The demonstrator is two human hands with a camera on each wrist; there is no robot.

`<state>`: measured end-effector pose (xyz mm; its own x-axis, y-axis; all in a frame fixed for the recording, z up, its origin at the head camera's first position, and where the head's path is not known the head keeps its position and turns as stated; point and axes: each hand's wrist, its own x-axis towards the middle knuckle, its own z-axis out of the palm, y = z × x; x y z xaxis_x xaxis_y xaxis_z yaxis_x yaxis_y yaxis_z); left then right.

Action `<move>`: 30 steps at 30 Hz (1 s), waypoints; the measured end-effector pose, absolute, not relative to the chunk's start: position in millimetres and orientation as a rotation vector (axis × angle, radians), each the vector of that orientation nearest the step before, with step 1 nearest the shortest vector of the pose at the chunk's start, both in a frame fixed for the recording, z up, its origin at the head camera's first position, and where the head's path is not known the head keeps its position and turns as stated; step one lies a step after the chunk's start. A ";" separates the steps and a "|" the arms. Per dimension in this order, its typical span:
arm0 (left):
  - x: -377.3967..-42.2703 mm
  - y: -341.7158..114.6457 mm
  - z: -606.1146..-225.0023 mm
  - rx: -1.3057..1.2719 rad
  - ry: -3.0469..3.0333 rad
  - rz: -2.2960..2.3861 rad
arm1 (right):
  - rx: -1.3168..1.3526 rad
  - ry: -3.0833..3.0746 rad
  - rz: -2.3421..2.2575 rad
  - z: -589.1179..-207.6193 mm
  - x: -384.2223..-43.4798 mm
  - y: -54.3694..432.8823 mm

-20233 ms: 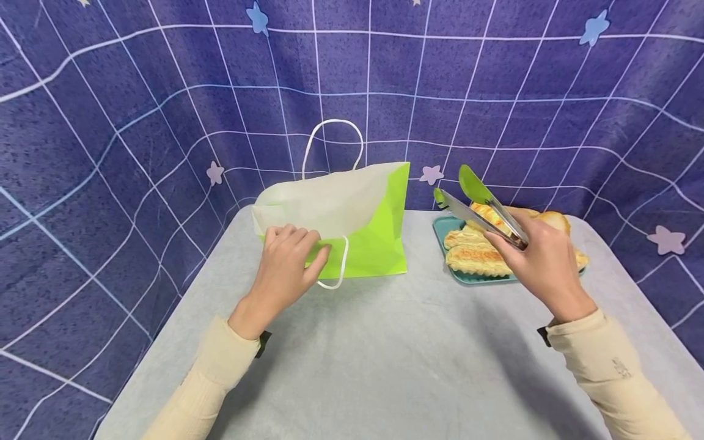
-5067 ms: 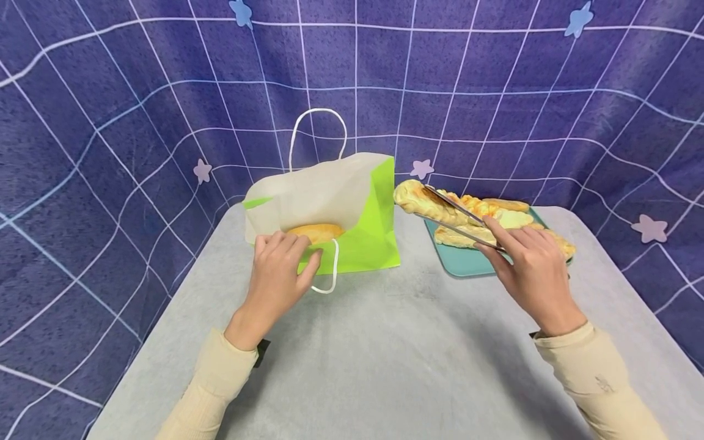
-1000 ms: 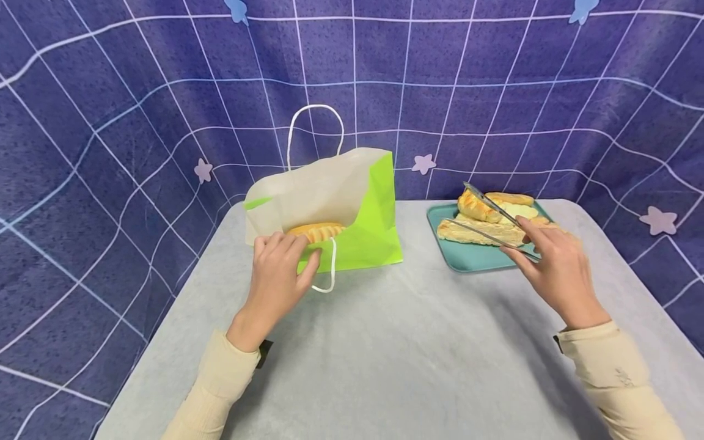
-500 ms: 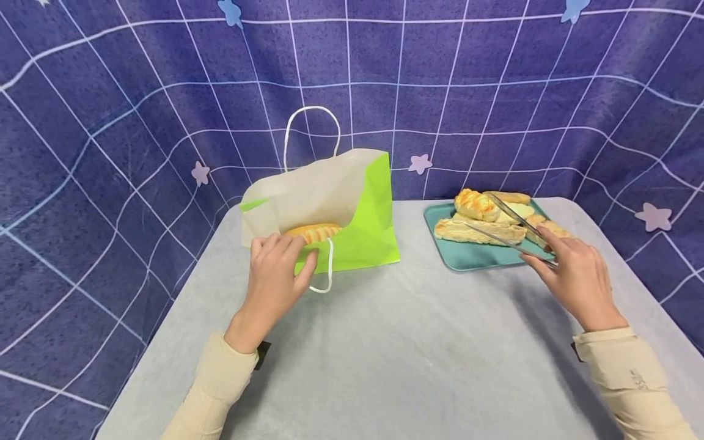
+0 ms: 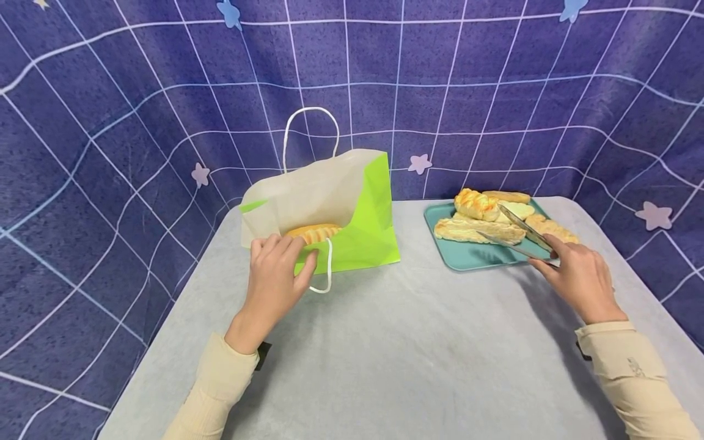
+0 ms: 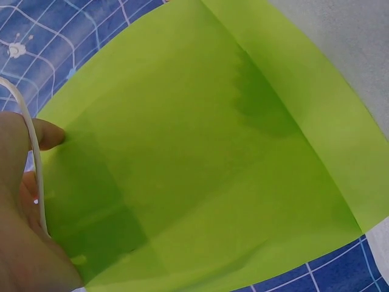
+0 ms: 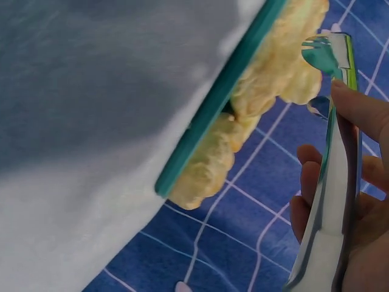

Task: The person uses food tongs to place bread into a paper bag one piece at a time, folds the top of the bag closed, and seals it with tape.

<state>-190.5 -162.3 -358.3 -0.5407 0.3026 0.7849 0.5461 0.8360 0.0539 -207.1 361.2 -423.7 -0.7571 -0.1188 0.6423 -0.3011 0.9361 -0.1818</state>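
My left hand [image 5: 275, 266] pinches the front rim of a green paper bag [image 5: 363, 247], its thumb outside in the left wrist view. The bag stands with its white inside showing and a golden bread roll [image 5: 316, 233] visible in its mouth. My right hand [image 5: 580, 278] holds metal tongs [image 7: 331, 182], their arms spread with nothing gripped between them. The tong tips point left over a teal tray [image 5: 462, 260]. On it lie a long pastry [image 5: 478, 231] in front, a glazed bun [image 5: 475, 205] behind and another pastry [image 5: 550, 228] beside the tongs.
A slim loaf [image 5: 507, 197] lies at the tray's back. The bag's white rope handles [image 5: 311, 110] stand up behind and hang in front. A grey cloth covers the table [image 5: 396, 342], and a blue grid-patterned curtain [image 5: 467, 91] hangs behind it.
The long bread held in the tongs about five seconds ago is no longer in them. Within the last second the right hand and tongs have moved right and lower. The left hand stays put.
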 end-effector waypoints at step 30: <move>-190.3 -164.6 -360.1 -0.612 -2.181 -0.377 | 0.302 -2.676 0.208 -416.1 -224.8 383.8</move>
